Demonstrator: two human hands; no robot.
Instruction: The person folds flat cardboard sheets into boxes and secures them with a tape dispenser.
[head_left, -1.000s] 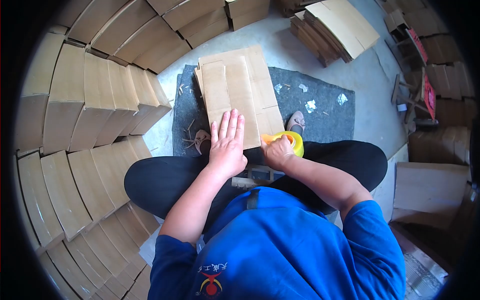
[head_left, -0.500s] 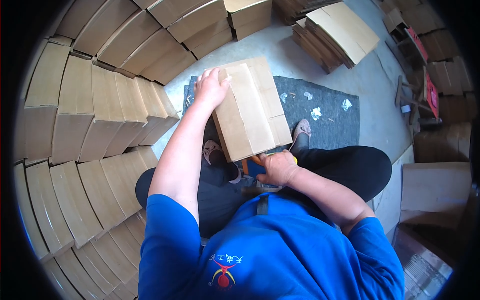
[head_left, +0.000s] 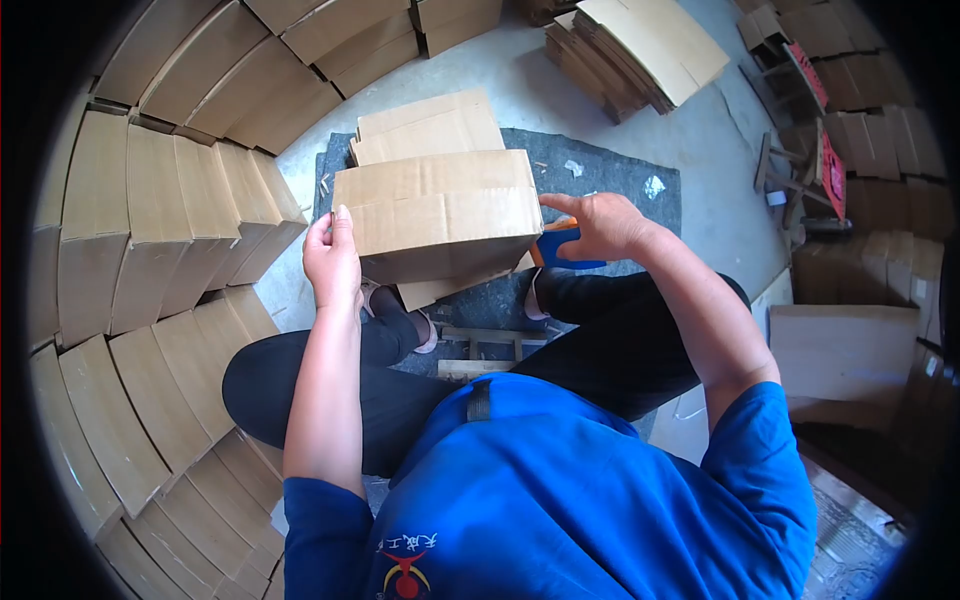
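Observation:
A closed brown cardboard box (head_left: 440, 205) is tilted in front of me, over a pile of flat cardboard (head_left: 430, 130). My left hand (head_left: 333, 262) grips its left end, with the thumb up at the top corner. At the right end, my right hand (head_left: 595, 228) is closed around a blue-and-orange hand tool (head_left: 568, 246), whose exact kind I cannot make out. The tool is close against the box's right side, and the index finger points toward the box edge. Much of the tool is hidden by my hand.
Stacked cardboard boxes (head_left: 150, 210) line the left and the back. A bundle of flattened cartons (head_left: 650, 50) lies on the floor at the far right. Scraps of foil-like material (head_left: 654, 187) dot the grey mat (head_left: 620, 190). A red-topped stool (head_left: 832, 175) stands farther right.
The box has been turned, so its long side now runs across my view. My left hand has come down to its left end, and my right hand has moved up and right with the tool.

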